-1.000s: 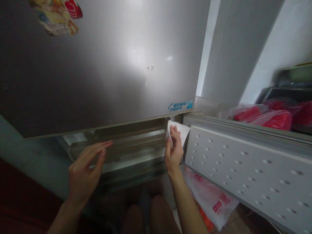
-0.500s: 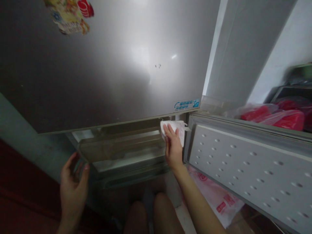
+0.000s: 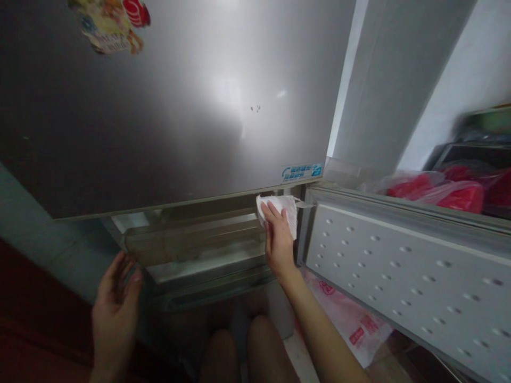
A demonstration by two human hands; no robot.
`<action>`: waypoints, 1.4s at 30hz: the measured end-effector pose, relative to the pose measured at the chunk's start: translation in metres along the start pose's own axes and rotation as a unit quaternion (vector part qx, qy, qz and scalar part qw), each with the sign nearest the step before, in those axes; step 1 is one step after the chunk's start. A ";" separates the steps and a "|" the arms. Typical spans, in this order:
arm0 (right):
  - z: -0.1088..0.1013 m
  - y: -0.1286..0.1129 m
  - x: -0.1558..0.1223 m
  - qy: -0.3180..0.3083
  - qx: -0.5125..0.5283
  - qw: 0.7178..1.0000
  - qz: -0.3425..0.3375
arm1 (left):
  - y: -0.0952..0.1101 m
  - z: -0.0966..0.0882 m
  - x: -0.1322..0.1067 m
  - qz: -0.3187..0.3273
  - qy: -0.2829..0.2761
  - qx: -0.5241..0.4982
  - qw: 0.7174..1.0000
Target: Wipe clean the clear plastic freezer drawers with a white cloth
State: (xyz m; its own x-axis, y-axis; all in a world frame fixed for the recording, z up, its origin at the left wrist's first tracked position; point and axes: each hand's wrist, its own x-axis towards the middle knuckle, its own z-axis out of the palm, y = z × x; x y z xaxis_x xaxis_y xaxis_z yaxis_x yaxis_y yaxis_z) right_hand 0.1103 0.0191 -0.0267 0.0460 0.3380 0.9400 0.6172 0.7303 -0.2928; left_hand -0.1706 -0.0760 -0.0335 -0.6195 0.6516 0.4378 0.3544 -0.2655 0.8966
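My right hand [image 3: 279, 242] presses a folded white paper towel or cloth [image 3: 288, 206] against the right side of the lower fridge opening, by the hinge. Its fingers lie over the towel. At the opening's left edge, my left hand [image 3: 117, 298] holds nothing; its fingers are loosely bent and apart, with the fingertips close to or touching the frame. Between the hands is a translucent drawer front [image 3: 195, 242] inside the lower compartment. The lower door [image 3: 371, 266], with its dimpled inner panel, stands swung out to the right.
The closed upper fridge door [image 3: 191, 122] overhangs the opening. Red items in clear plastic bags [image 3: 443, 191] sit behind the lower door. A pink and white plastic bag [image 3: 347, 314] lies on the floor beneath it. A dark red surface [image 3: 35, 314] borders the left side.
The view has shifted slightly, so everything appears a little farther left. My right hand stays on the towel at the same spot by the hinge; my left hand remains at the left edge.
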 end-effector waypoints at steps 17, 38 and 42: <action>-0.008 0.012 -0.004 0.013 -0.007 1.000 0.014 | 0.002 0.000 -0.004 -0.020 0.000 -0.020 1.000; 0.005 -0.005 -0.004 -0.010 -0.013 1.000 0.000 | -0.001 -0.001 -0.003 -0.031 -0.008 -0.023 0.999; -0.011 0.017 0.000 0.048 -0.024 0.998 0.027 | -0.006 -0.003 -0.002 -0.021 -0.017 -0.023 0.999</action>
State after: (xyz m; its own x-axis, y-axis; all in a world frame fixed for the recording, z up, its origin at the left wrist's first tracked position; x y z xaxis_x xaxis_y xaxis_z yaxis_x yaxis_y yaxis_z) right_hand 0.1292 0.0250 -0.0302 0.1539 0.3165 0.9360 0.6485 0.6824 -0.3373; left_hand -0.1738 -0.0777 -0.0398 -0.6087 0.6865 0.3978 0.2951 -0.2695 0.9166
